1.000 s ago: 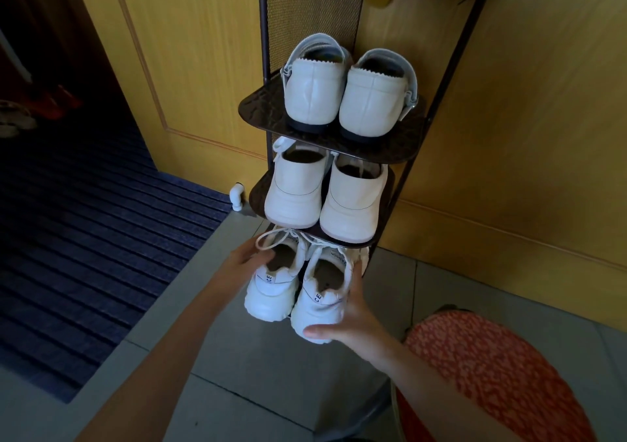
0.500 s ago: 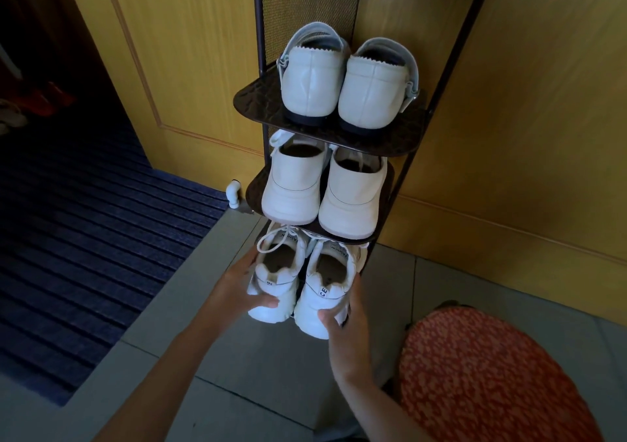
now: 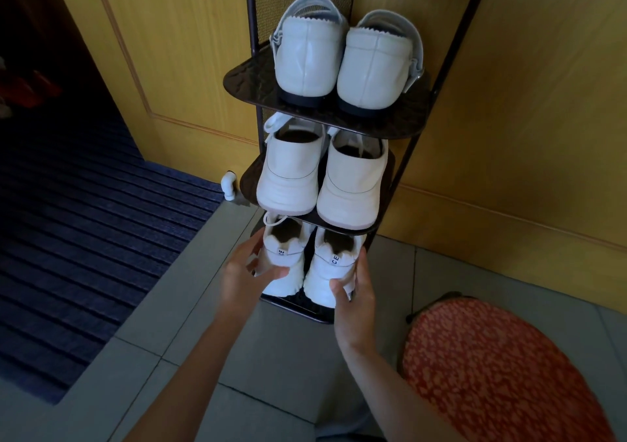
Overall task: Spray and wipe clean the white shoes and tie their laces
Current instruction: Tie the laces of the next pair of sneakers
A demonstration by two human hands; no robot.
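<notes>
- Tightened since a second ago: left hand (image 3: 241, 275) gripping left sneaker (image 3: 288, 258) heel, right hand (image 3: 356, 292) gripping right sneaker (image 3: 325, 272) heel.
- Dark shoe rack (image 3: 252, 68), bottom shelf (image 3: 295, 309): both sneakers parked, heels outward.
- Fetching step; next, sliding both clear.

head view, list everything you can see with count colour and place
dark metal three-tier shoe rack: 1, dark brown, against wooden panels
white strapped leather shoes: 2, white, top shelf
cream lace-up shoes: 2, cream, middle shelf
white chunky sneakers: 2, white, bottom shelf
yellow wooden panels: several, yellow, behind rack
dark blue ribbed mat: 1, dark blue, floor left
small white door stopper: 1, white, left of rack
red patterned round cushion: 1, red, lower right
grey floor tiles: several, grey, underfoot
left hand: 1, grips left sneaker's heel
right hand: 1, grips right sneaker's heel
</notes>
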